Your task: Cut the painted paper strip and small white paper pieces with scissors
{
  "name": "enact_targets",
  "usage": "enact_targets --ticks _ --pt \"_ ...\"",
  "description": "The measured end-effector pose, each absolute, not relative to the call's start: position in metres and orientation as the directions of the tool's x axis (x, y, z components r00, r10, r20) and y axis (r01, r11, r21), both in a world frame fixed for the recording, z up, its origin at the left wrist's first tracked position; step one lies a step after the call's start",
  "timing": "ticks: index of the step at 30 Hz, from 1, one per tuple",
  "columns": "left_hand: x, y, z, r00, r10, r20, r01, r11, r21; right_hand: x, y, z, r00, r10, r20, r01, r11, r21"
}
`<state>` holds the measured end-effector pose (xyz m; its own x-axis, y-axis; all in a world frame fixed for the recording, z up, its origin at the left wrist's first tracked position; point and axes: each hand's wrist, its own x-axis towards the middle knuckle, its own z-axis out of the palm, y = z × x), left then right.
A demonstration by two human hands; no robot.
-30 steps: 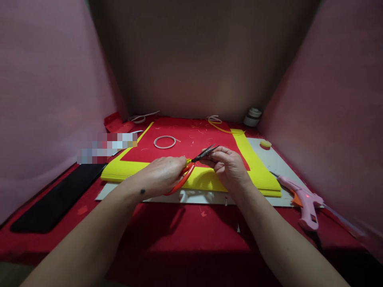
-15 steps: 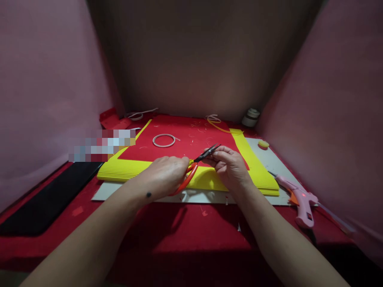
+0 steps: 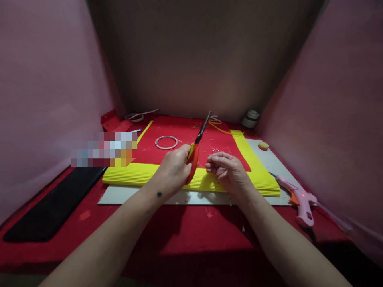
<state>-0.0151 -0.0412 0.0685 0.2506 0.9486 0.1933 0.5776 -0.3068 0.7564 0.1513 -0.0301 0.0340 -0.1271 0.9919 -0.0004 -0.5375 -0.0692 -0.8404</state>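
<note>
My left hand (image 3: 174,169) is closed around the red-and-yellow handles of a pair of scissors (image 3: 203,129). Their dark blades point away and upward, pressed together or nearly so. To the right, my right hand (image 3: 229,170) pinches thumb against fingers, with a tiny pale piece (image 3: 211,157) at the tips, too small to name. Both hands are above yellow corrugated sheets (image 3: 143,178) and the red sheet (image 3: 143,156) on top of them. A coil of thin pale strip (image 3: 156,144) lies on the red sheet, left of the scissors, among thin scattered trimmings.
A pink glue gun (image 3: 305,207) with a lit red light rests at the right. Behind it are a yellow disc (image 3: 263,145) and a lidded jar (image 3: 250,118). Yellow and white strips (image 3: 223,128) lie at the back; a long black object (image 3: 38,211) is at left.
The scissors have swung away from my right hand's fingertips and now point up and away. My right hand has drawn slightly nearer, still pinching. The view has shifted a little.
</note>
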Motion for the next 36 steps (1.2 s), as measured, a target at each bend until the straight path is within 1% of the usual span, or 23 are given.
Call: enact_targets --ticks 1,2,3,5,7,12,15,20,23,29,32,36 --pt "-0.013 -0.040 0.069 0.212 0.963 0.167 0.468 -0.250 0.848 0.150 -0.031 0.034 -0.141 0.990 -0.006 -0.533 -0.081 -0.842" --pt "-0.010 -0.040 0.070 0.194 0.973 0.128 0.362 -0.193 0.912 0.150 -0.033 0.034 -0.154 0.988 -0.014 -0.529 -0.094 -0.844" --pt "-0.008 -0.040 0.071 0.190 0.978 0.091 0.274 -0.142 0.951 0.149 -0.034 0.034 -0.163 0.986 -0.021 -0.524 -0.105 -0.845" --pt "-0.004 -0.041 0.073 0.206 0.978 0.041 0.175 -0.078 0.981 0.146 -0.037 0.033 -0.175 0.984 -0.033 -0.519 -0.120 -0.846" --pt "-0.002 -0.043 0.074 0.216 0.976 0.036 0.132 -0.066 0.989 0.144 -0.039 0.033 -0.173 0.984 -0.044 -0.509 -0.128 -0.851" --pt "0.001 -0.046 0.075 0.204 0.978 0.036 0.146 -0.067 0.987 0.140 -0.043 0.031 -0.164 0.985 -0.053 -0.481 -0.127 -0.868" --pt "0.000 -0.044 0.076 0.202 0.979 0.025 0.155 -0.057 0.986 0.140 -0.042 0.031 -0.204 0.977 -0.065 -0.487 -0.159 -0.859" --pt "-0.008 -0.036 0.069 0.248 0.969 0.007 0.128 -0.040 0.991 0.145 -0.042 0.035 -0.227 0.972 -0.058 -0.507 -0.169 -0.845" --pt "-0.012 -0.033 0.064 0.290 0.957 0.020 0.122 -0.057 0.991 0.147 -0.042 0.037 -0.244 0.969 -0.042 -0.455 -0.153 -0.878" --pt "-0.012 -0.036 0.072 0.342 0.940 -0.022 0.241 -0.065 0.968 0.146 -0.044 0.037 -0.269 0.963 -0.004 -0.321 -0.094 -0.942" --pt "-0.012 -0.038 0.076 0.360 0.932 -0.045 0.264 -0.055 0.963 0.146 -0.044 0.036 -0.284 0.959 0.011 -0.308 -0.080 -0.948" --pt "-0.014 -0.037 0.075 0.385 0.923 -0.011 0.211 -0.077 0.975 0.147 -0.044 0.036 -0.296 0.955 0.006 -0.328 -0.096 -0.940"
